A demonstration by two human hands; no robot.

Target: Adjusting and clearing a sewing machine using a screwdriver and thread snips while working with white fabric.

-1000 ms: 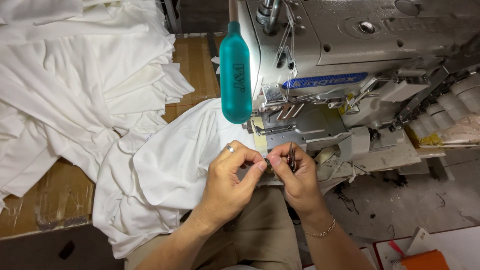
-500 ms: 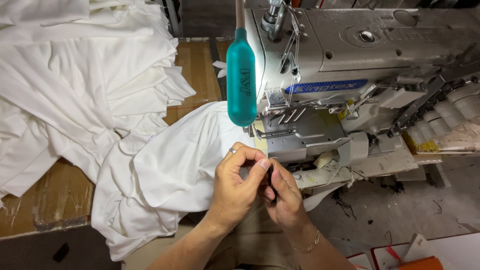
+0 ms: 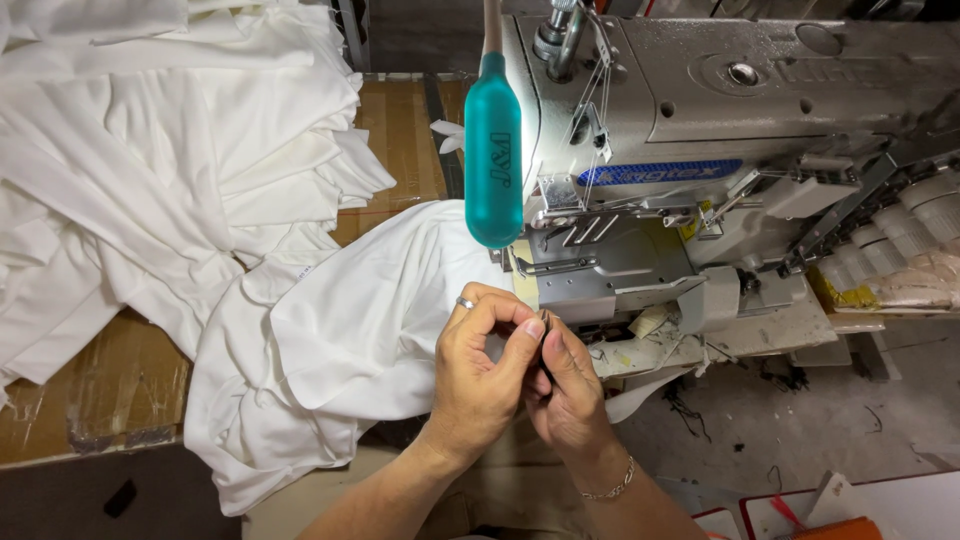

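Where both hands pinch it, the white fabric [image 3: 370, 330] bunches

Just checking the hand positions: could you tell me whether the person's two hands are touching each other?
Touching: the head view shows the left hand fingertips pressed against the right hand.

Left hand [image 3: 482, 375] and right hand [image 3: 568, 388] pressed together, pinching something small and dark, just before a grey sewing machine [image 3: 700, 150]; white fabric [image 3: 360, 330] beside, teal bulb [image 3: 493, 150] above.
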